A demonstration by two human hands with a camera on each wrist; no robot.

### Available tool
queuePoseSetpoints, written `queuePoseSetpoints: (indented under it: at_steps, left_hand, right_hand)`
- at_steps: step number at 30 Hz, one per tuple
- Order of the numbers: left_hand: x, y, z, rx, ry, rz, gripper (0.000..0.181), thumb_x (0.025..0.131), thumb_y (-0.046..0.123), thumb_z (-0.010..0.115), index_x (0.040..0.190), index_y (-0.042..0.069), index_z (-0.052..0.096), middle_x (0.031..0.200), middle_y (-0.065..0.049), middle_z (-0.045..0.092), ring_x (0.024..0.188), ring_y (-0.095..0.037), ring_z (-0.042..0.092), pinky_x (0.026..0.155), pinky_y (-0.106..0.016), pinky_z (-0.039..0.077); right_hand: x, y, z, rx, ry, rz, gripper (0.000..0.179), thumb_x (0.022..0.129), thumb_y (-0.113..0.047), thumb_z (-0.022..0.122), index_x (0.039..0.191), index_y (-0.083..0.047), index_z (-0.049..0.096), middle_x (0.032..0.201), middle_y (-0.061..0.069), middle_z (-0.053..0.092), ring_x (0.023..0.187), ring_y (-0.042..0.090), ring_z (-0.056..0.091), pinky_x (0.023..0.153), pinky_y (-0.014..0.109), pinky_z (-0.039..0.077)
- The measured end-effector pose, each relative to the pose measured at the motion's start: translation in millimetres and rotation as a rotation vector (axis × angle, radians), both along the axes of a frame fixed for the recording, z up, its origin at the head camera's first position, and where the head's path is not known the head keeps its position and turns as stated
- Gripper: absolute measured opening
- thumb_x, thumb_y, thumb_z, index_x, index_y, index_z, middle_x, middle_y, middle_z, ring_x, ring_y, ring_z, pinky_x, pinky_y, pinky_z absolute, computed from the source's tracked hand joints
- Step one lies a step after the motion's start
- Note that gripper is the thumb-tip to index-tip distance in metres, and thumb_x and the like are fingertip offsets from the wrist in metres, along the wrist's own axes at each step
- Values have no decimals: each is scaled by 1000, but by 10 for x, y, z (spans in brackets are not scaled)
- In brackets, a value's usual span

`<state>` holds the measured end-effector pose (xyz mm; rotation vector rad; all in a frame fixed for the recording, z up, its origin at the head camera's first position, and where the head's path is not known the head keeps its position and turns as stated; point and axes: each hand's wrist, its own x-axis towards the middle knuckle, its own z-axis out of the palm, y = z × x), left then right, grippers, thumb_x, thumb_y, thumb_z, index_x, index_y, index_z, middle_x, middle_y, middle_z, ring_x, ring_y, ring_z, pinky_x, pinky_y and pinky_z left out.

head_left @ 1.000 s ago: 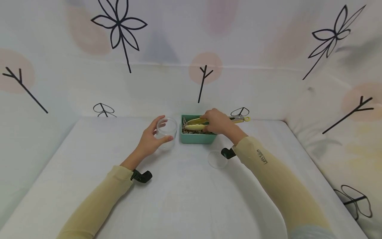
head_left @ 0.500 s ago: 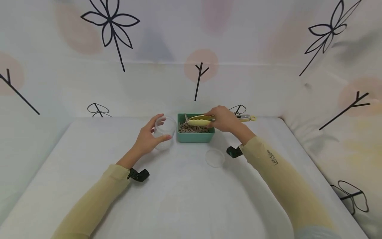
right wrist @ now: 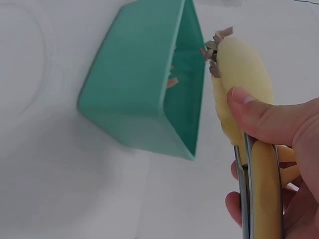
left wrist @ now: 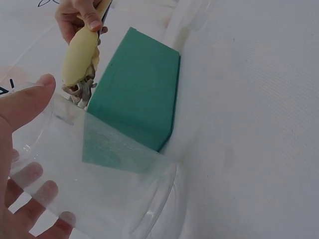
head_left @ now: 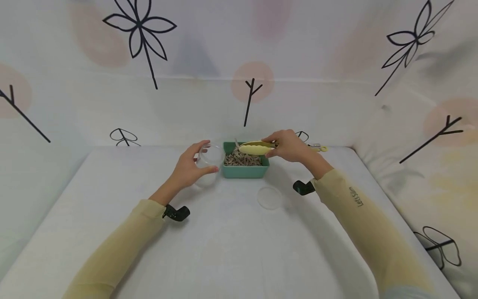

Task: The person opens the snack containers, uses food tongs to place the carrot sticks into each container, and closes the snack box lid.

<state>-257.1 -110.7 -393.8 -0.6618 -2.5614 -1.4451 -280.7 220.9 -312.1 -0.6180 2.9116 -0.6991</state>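
A clear plastic jar (head_left: 212, 154) is tilted in my left hand (head_left: 185, 167), thumb on the near side and fingers round the far side. In the left wrist view the transparent wall of the jar (left wrist: 114, 194) shows the fingers through it. My right hand (head_left: 289, 146) holds yellow-tipped tongs (head_left: 255, 149) above a green box (head_left: 244, 171). The tongs' heads pinch some greyish-brown shredded strips (right wrist: 214, 52), seen in the right wrist view. More shredded material (head_left: 242, 159) lies inside the box, beside the jar.
A round clear lid (head_left: 269, 197) lies flat on the white tabletop (head_left: 231, 241), in front of the box. Close behind the box rises a patterned cloth backdrop (head_left: 194, 108).
The tongs have risen out of the box, bringing shreds with them, and my right hand has moved up and right. My left hand keeps its hold; the jar now tilts more toward the box.
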Motion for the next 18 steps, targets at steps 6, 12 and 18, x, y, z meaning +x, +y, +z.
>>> queuePoseSetpoints:
  at_steps: [6,12,18]
  left_hand:
    - [-16,-3,-11,22,17,8,83,80,28,87,150,18,44,139,-16,50,127,-30,45,96,-57,44]
    - [-16,11,-31,34,27,1,83,80,28,87,150,20,44,135,-16,51,127,-29,46,95,-58,44]
    - [-14,14,-53,23,28,3,83,79,30,88,149,21,44,132,-10,52,126,-28,47,96,-58,45]
  right_hand:
    - [11,-34,122,62,20,15,52,83,-16,83,131,-5,66,121,13,66,105,29,58,84,45,51]
    - [-18,-73,161,208,53,6,52,84,-18,83,132,-7,66,119,10,67,102,27,55,83,44,48]
    - [22,-141,265,169,57,49,53,84,-17,83,133,-6,65,118,10,67,100,27,55,82,43,48]
